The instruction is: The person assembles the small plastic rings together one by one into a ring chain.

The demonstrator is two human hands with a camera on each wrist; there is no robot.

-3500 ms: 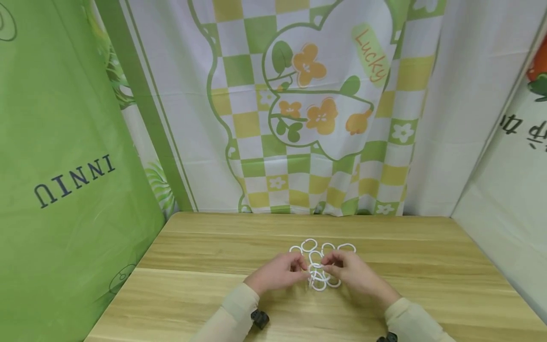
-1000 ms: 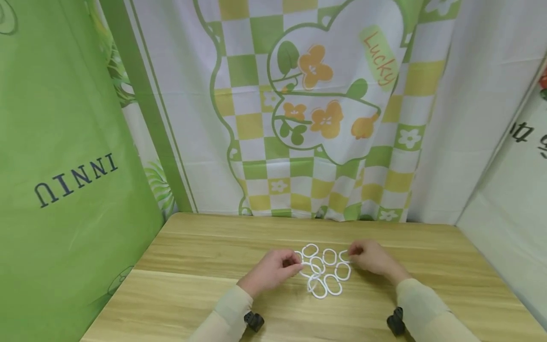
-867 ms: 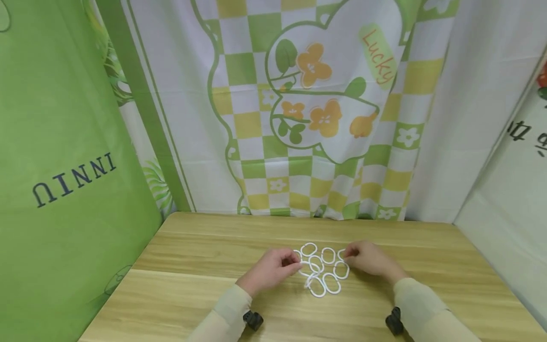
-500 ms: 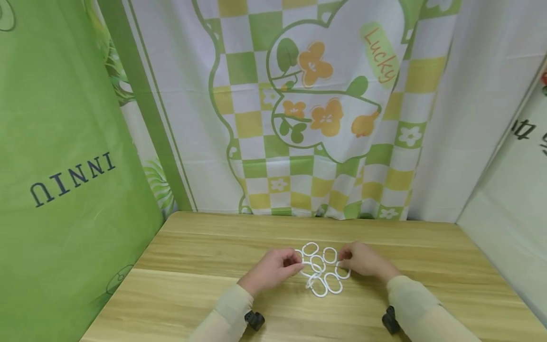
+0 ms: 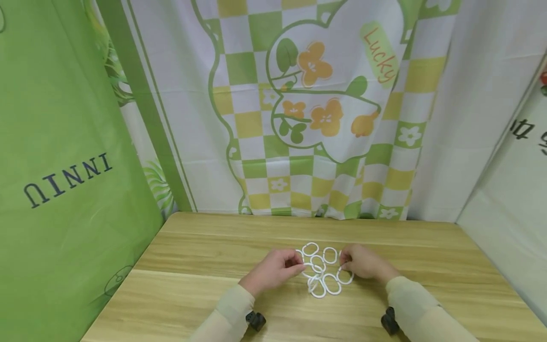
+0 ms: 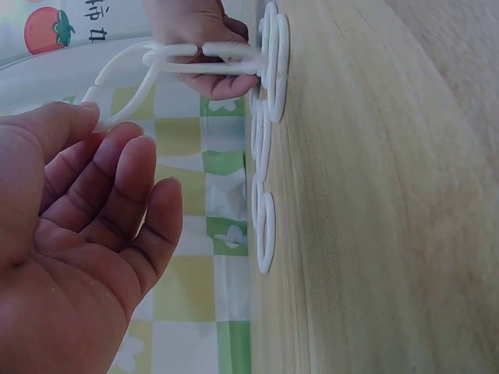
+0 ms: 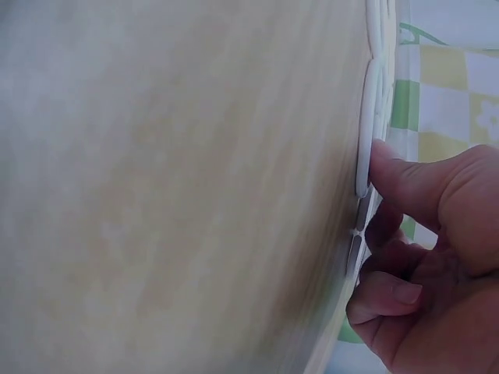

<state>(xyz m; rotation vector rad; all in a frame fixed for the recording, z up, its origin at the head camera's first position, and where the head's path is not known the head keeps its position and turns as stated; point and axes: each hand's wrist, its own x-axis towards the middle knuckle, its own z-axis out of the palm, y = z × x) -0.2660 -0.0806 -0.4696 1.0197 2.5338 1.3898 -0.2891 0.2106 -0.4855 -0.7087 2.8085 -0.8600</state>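
Observation:
Several white oval plastic rings, some with a visible gap, lie grouped on the wooden table between the hands. My left hand (image 5: 275, 268) pinches one ring (image 6: 142, 89) between thumb and fingers, above the table; a second ring (image 6: 204, 68) hooks through it and reaches toward the pile. At the pile's right side, my right hand (image 5: 363, 261) pinches the edge of a ring (image 5: 351, 280) lying on the table, its thumb (image 7: 398, 175) against the ring and its other fingers curled. The right fingers partly hide another ring behind them.
Nearer rings (image 5: 318, 295) overlap at the front of the pile; one ring (image 5: 310, 243) lies at its back. The wooden table (image 5: 205, 242) ends at a patterned curtain (image 5: 299, 166). Green cloth (image 5: 64, 118) hangs at left, white cloth (image 5: 508, 199) at right.
My right hand moved from between the rings out to the right edge, then slightly inward. The ring at its fingertips shifted toward the front right. My left hand has stayed nearly still lately.

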